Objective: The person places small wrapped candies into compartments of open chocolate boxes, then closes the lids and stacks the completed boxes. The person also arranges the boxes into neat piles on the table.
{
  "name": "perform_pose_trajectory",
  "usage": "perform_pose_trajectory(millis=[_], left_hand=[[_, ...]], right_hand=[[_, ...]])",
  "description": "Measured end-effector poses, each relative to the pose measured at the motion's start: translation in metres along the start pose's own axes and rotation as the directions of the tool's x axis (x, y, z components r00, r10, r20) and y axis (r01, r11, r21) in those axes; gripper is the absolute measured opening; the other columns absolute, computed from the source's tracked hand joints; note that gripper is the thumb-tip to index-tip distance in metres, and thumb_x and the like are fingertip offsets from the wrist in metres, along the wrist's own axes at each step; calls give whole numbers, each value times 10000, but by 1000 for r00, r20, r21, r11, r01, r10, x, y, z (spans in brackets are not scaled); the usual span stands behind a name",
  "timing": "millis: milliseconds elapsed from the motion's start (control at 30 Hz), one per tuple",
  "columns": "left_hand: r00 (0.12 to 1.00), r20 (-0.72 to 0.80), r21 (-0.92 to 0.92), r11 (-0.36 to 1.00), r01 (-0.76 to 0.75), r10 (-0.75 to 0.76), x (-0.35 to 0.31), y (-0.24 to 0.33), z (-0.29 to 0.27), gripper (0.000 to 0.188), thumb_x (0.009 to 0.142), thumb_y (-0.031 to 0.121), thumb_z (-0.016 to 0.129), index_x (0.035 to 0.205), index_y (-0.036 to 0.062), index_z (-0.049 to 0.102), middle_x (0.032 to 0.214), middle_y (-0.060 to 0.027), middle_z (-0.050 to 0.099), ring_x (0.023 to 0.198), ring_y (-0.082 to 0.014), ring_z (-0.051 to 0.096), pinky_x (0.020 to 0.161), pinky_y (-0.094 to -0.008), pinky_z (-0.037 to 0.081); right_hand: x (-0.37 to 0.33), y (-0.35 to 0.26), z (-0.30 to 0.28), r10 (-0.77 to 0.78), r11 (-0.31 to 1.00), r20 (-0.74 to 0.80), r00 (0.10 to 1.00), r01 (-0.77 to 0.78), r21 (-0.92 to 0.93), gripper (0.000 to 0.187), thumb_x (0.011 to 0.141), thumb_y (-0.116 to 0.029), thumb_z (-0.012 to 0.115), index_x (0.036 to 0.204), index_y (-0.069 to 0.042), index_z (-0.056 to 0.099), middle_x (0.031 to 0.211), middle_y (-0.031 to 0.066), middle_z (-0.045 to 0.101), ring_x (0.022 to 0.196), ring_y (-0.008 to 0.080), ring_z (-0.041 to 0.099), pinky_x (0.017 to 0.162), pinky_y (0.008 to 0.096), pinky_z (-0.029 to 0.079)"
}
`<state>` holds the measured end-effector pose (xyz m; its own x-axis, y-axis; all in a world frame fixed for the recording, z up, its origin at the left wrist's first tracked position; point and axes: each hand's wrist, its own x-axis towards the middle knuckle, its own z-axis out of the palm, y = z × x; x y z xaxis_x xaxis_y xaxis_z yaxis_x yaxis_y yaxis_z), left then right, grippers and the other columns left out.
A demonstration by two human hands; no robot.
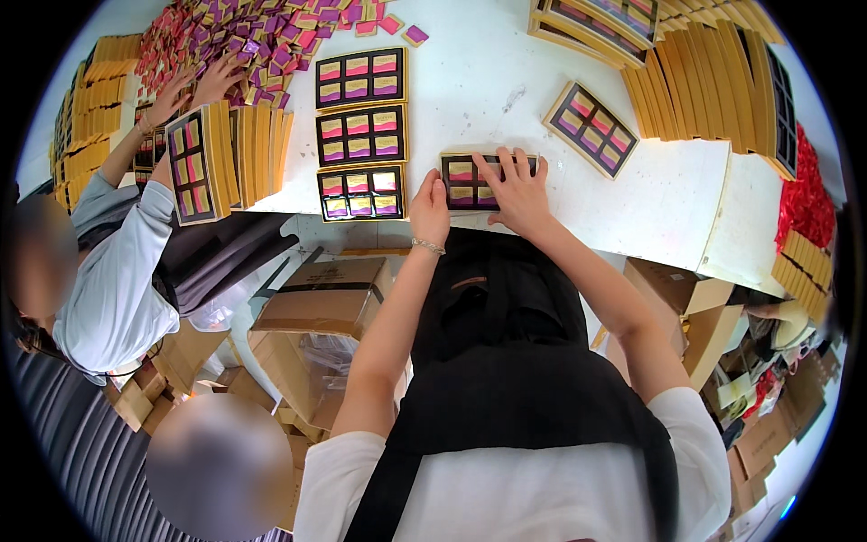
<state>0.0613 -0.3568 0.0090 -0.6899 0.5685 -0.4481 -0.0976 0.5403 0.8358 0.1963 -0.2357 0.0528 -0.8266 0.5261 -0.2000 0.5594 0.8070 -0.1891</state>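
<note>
A gold-rimmed box (466,194) with a black compartmented tray lies flat near the table's front edge, small pink-purple packets in its compartments. Across its right half lies my right hand (522,194), fingers spread, hiding part of the tray. Beside the box's left edge stands my left hand (430,212), its fingers stretched upward and holding nothing that I can see. Left of that hand, three similar filled boxes line up in a column: a near box (361,193), a middle box (361,135) and a far box (360,78). Another filled box (591,128) sits askew to the right.
Rows of stacked boxes (700,86) stand at the right, with more stacked boxes (248,149) at the left. Loose packets (262,41) heap at the far left, where a co-worker's hands (217,79) reach in. Cardboard cartons (330,289) sit below the table (488,81).
</note>
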Motion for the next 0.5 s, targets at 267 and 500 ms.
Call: perform_pose_trajectory(millis=[267,500], left_hand=[[999,-43,-50,999,12,-14,6,-7,8,377,941,144,570,1270,-41,565,1188,-193,651,1078,-256,645,911,-327,495],[999,-50,8,1000,-11,12,7,-8,10,347,900,95,603,1236,10,610,1091,-166,693,988,-244,678,861,-325,508]], right_hand=[[-1,-3,4,44,999,22,999,-44,-26,1226,451,-458,904,1492,-259,287,1369,123,372,1263,340,351,934,634,302],[-5,-4,16,39,998,-25,999,-40,-41,1118,548,-515,848,1483,-231,304,1430,129,343,1302,354,327,948,665,285]])
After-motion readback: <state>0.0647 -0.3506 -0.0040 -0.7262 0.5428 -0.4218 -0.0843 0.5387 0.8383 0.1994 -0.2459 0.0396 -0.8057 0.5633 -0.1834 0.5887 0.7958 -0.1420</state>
